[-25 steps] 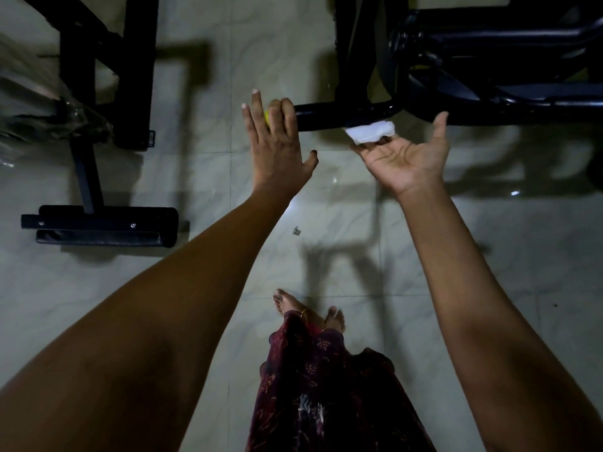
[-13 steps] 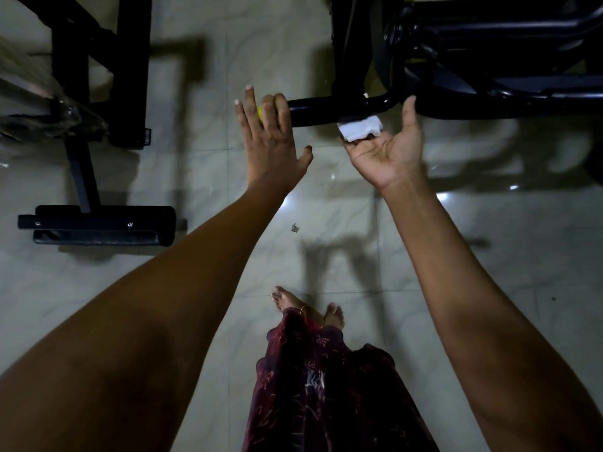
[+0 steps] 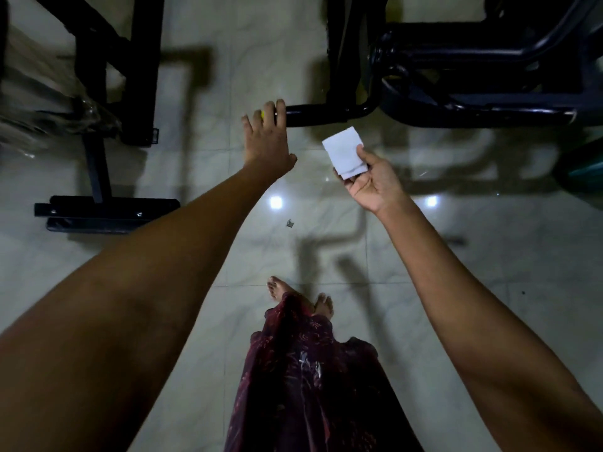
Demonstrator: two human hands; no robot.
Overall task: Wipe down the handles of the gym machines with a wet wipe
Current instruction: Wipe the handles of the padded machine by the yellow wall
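Black gym machine frame (image 3: pixel 473 60) is sitting beyond both hands. Its handle bar (image 3: pixel 319 114) is running rightward from the left hand (image 3: pixel 266 138), whose fingers are lying straight over the bar end (likely steadying it). Right hand (image 3: pixel 372 182) is pinching the wet wipe (image 3: pixel 346 151), just short of the bar, fingers curled underneath. Wipe is looking white, folded square, flat, probably being readied for another pass.
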